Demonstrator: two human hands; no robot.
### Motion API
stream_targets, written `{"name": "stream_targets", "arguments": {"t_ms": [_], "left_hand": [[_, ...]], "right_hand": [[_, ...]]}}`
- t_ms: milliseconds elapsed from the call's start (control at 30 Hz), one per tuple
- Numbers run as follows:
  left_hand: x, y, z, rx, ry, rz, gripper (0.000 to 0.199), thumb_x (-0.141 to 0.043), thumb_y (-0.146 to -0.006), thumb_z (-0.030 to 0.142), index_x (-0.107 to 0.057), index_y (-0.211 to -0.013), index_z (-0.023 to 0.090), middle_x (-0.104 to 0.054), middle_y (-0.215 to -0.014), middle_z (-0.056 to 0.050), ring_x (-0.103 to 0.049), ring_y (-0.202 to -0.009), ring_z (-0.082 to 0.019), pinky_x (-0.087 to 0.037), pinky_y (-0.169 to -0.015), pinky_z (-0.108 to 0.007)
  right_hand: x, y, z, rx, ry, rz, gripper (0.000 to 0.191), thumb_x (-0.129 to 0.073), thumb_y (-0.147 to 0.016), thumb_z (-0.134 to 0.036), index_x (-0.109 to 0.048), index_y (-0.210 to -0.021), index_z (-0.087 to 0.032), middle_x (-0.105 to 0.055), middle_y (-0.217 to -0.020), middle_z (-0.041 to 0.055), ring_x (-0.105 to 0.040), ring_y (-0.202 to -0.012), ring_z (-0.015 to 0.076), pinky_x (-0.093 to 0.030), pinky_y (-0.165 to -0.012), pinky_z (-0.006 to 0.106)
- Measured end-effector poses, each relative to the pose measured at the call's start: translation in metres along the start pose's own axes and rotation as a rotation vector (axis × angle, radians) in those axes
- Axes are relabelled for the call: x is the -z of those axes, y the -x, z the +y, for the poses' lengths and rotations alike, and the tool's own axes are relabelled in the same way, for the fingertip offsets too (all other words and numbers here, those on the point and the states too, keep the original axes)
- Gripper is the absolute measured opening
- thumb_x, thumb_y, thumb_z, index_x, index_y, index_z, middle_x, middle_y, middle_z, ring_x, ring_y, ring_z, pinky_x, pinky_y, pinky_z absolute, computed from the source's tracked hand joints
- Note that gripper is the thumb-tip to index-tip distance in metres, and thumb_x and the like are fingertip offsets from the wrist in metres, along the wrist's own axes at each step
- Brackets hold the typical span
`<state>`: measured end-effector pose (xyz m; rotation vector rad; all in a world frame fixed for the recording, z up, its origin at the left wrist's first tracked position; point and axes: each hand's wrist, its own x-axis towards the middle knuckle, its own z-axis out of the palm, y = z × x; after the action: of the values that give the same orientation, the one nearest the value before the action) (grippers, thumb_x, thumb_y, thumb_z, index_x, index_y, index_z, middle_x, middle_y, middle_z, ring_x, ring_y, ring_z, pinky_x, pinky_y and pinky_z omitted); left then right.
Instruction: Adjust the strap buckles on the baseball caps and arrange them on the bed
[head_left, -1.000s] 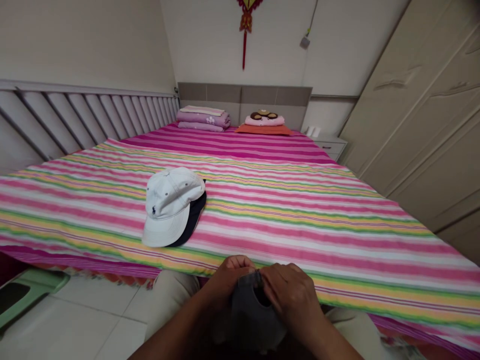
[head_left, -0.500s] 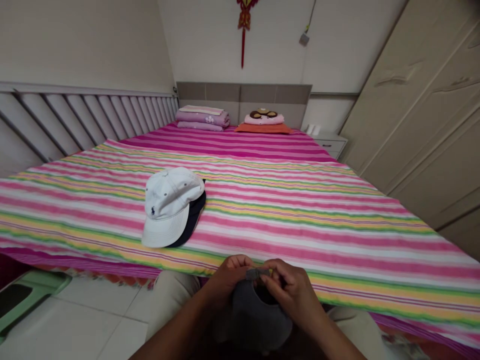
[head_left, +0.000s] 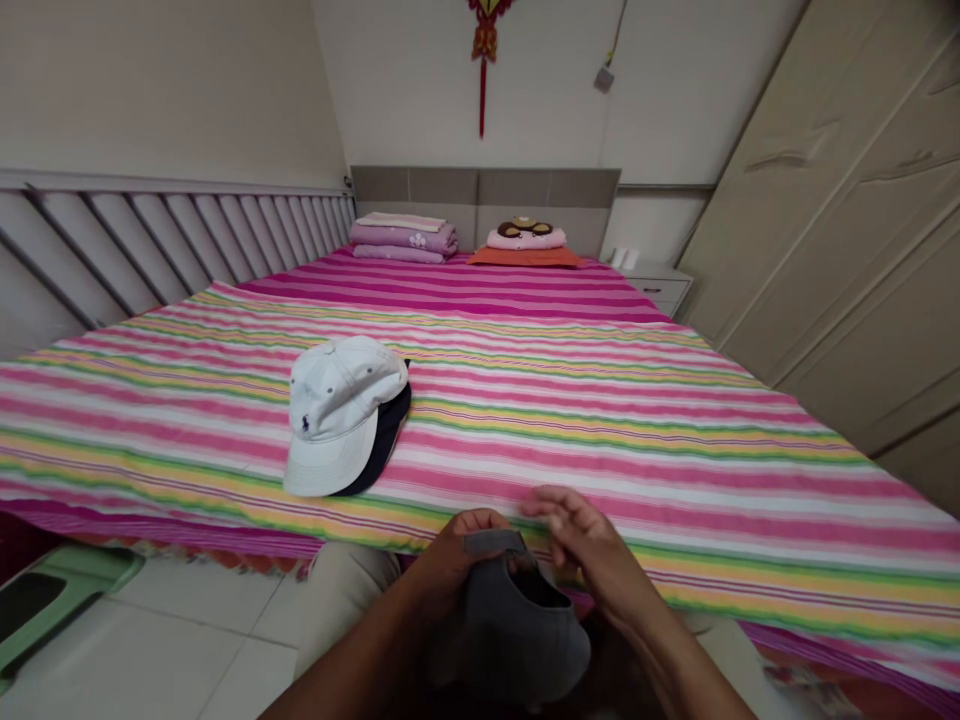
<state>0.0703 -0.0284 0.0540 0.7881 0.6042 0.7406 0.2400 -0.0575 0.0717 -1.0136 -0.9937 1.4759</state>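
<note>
A dark grey cap (head_left: 517,630) is held over my lap, its back opening and strap facing up. My left hand (head_left: 461,555) grips it by the back strap (head_left: 491,541), thumb and fingers closed on the band. To the right of the cap, my right hand (head_left: 589,545) hovers with its fingers apart and slightly blurred, holding nothing. On the bed, left of my hands, lies a white cap (head_left: 337,400) with a small dark emblem. It rests on top of a dark navy cap (head_left: 390,430), of which only the right edge shows.
A striped sheet (head_left: 600,400) covers the bed. Folded purple bedding (head_left: 405,240) and an orange pillow (head_left: 525,258) lie near the headboard (head_left: 540,190). A green stool (head_left: 82,580) stands at lower left, and a metal railing (head_left: 172,240) runs along the left side.
My right hand has let go of the cap's strap and moved up and to the right, its fingers opening. My left hand still holds the strap, whose end now lies free.
</note>
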Motion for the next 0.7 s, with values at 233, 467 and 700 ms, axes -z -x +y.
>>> {"name": "stream_targets", "arguments": {"t_ms": [233, 467, 700], "left_hand": [[0.002, 0.0, 0.009, -0.131, 0.064, 0.126, 0.024, -0.073, -0.054, 0.028, -0.057, -0.061, 0.013, -0.06, -0.051, -0.001, -0.049, -0.042, -0.007, -0.035, -0.044, -0.018], [0.011, 0.0, 0.027, -0.31, 0.195, 0.277, 0.026, -0.075, -0.053, 0.027, -0.056, -0.064, 0.014, -0.059, -0.052, 0.001, -0.05, -0.045, -0.006, -0.037, -0.046, -0.016], [0.022, -0.017, 0.037, -0.238, 0.159, 0.262, 0.02, -0.072, -0.06, 0.025, -0.058, -0.067, 0.012, -0.058, -0.055, 0.001, -0.048, -0.046, -0.005, -0.036, -0.047, -0.017]], "right_hand": [[0.005, -0.003, 0.0, -0.03, 0.122, 0.093, 0.03, -0.063, -0.065, -0.039, -0.047, -0.054, -0.017, -0.034, -0.047, -0.0067, -0.028, -0.044, 0.0069, -0.022, -0.042, 0.02], [0.019, -0.014, -0.008, 0.045, -0.219, 0.297, 0.026, -0.06, -0.063, -0.037, -0.044, -0.054, -0.019, -0.038, -0.049, -0.0067, -0.018, -0.037, 0.0053, -0.02, -0.037, 0.021], [0.013, -0.028, -0.002, 0.154, 0.128, 0.292, 0.029, -0.061, -0.069, -0.044, -0.056, -0.06, -0.017, -0.057, -0.053, -0.0004, -0.038, -0.044, 0.0089, -0.031, -0.044, 0.022]]}}
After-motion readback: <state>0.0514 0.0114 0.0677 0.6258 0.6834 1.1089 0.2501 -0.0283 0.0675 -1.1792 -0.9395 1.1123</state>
